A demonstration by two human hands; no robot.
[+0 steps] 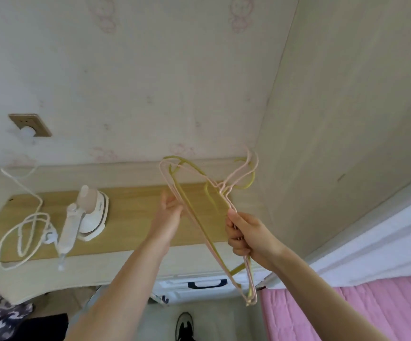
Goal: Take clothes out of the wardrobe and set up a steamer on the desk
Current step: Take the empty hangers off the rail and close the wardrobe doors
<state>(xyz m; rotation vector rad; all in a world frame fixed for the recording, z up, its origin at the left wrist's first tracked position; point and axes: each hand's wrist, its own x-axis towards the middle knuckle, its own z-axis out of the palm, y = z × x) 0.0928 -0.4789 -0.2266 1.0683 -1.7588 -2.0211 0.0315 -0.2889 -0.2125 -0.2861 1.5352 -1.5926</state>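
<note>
Several empty clothes hangers, pink and yellow-green wire ones bunched together, are held up in front of me above the right end of the desk. No garment hangs on any of them in this view. My right hand is clamped in a fist round the bunch at mid-length, fingers curled fully over the wires, so the hooks point up and away toward the wall and the far corners hang down toward the floor. I judge this grip is meant to keep the loose wires from fanning apart while I carry them.

My left hand is open, fingers straight and only loosely bent, its fingertips against the outer wire on the left side of the bunch. It steadies or squares the hangers; it does not grip them.

Task item, location: the steamer, white with a pale pink part, sits on the left half of the desk, well apart from the hangers. Its white cord lies in loose loops on the desk beside it and runs up to a plug in the wall socket. So the steamer appears already set out and connected.

Clothes are not identifiable here. A pink bed cover shows at lower right, and a white drawer with a dark handle beneath the desk edge.
</note>
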